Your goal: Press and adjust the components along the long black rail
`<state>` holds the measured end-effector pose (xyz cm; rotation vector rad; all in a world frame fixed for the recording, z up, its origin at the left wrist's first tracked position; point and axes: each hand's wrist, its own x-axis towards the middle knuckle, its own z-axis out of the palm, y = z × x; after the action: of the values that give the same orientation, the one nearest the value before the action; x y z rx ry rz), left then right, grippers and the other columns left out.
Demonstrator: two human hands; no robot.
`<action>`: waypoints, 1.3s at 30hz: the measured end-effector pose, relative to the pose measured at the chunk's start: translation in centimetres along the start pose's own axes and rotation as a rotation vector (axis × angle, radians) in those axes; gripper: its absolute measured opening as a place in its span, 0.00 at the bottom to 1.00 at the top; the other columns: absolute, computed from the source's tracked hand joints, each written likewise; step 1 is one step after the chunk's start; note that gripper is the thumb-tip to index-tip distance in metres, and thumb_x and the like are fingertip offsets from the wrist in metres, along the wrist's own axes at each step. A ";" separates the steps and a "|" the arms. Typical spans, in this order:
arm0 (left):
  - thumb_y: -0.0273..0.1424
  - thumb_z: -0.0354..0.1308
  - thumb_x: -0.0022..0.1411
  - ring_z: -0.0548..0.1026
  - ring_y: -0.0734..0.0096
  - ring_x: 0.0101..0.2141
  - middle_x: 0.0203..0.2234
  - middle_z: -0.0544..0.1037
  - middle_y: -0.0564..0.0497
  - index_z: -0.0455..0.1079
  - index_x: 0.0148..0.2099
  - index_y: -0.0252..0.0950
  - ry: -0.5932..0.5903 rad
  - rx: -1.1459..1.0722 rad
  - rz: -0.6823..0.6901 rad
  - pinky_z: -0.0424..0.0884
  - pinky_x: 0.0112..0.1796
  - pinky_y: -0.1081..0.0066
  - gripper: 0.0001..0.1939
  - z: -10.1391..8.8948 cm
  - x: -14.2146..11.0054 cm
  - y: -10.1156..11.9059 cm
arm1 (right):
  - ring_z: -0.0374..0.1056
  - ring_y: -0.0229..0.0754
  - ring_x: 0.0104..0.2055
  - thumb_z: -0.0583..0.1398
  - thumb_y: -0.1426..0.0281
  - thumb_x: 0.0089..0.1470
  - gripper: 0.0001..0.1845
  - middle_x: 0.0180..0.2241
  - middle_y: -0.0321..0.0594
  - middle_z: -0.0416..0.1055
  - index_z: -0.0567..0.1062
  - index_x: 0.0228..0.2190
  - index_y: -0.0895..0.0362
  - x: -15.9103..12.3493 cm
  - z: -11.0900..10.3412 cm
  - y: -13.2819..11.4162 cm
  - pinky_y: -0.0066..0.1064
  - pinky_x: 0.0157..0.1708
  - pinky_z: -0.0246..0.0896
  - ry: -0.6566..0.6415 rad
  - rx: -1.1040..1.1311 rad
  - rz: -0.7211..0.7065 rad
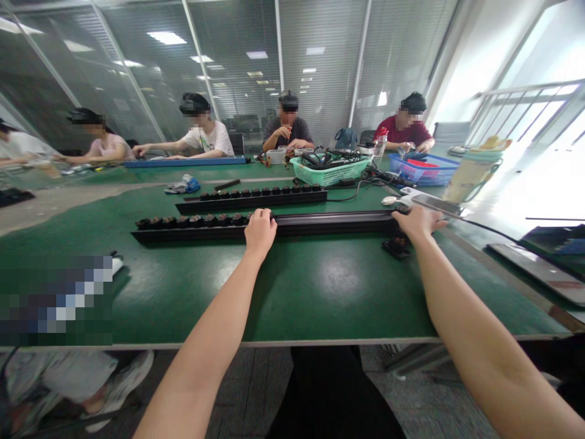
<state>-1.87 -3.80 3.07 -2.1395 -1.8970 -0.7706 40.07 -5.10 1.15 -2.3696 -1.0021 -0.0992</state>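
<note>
A long black bar (329, 224) lies across the green-topped workbench (320, 292) in front of me, with a row of several dark round fittings (192, 221) along its left half. My left hand (260, 233) grips the bar near the middle, fingers curled over it. My right hand (418, 222) holds the bar near its right end. A second black bar (251, 200) with similar fittings lies parallel just beyond. A small dark part (395, 247) sits on the bench below my right hand, and a phone (436, 204) lies just past that hand.
A green plastic basket (329, 172) of cables and a blue basket (423, 169) stand farther along the bench. Several seated co-workers (287, 122) work at the far side. A pixelated patch (55, 302) covers the bench's left front. The near bench edge (274, 343) runs below my forearms.
</note>
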 end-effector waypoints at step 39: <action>0.32 0.50 0.72 0.73 0.57 0.55 0.55 0.74 0.42 0.70 0.57 0.40 -0.013 -0.018 -0.011 0.76 0.47 0.63 0.15 -0.1 0.0 0.1 | 0.50 0.70 0.62 0.60 0.60 0.61 0.20 0.47 0.64 0.72 0.76 0.47 0.62 -1.4 -1.4 -0.9 0.60 0.55 0.44 0.020 -0.088 -0.003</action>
<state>-1.80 -3.92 3.18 -2.1516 -1.9164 -0.7802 38.63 -6.25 2.38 -2.4413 -1.0115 -0.1713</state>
